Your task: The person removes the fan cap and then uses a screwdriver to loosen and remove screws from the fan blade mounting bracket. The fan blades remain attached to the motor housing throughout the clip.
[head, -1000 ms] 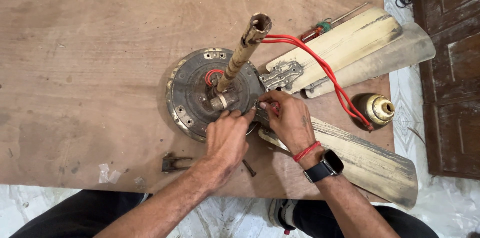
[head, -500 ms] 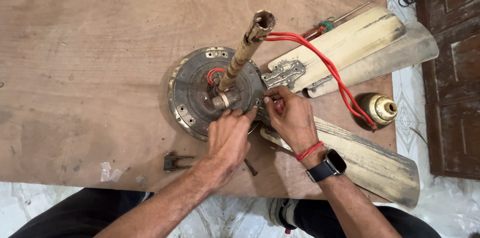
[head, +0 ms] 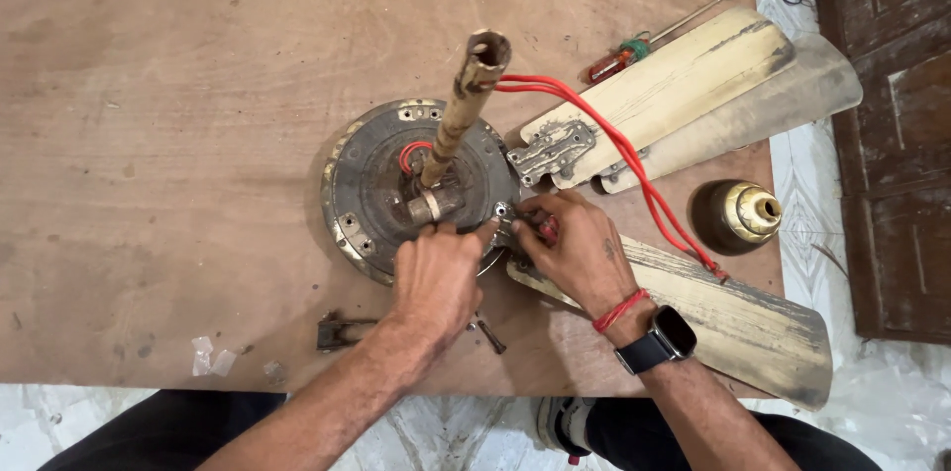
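1. While pressed on the fan motor (head: 396,189) rim, left hand (head: 436,278) lies curled, gripping nothing clearly.
2. Right hand (head: 575,248) pinches a red-handled tool (head: 546,227) just beside left fingertips.
3. Fan blade (head: 713,317) lies under right wrist.

Brown wooden worktop (head: 178,85), scuffed and stained. Red-handled screwdriver (head: 634,50) lying at the far right side — beside two cream fan blades (head: 684,85) stacked one on the other. Brass-coloured cup-shaped cover (head: 738,215) standing near the right edge. Small dark metal bracket (head: 337,330) and scraps of clear plastic (head: 211,357) along the near edge. Dark wooden door (head: 897,134) at far right, pale floor below.
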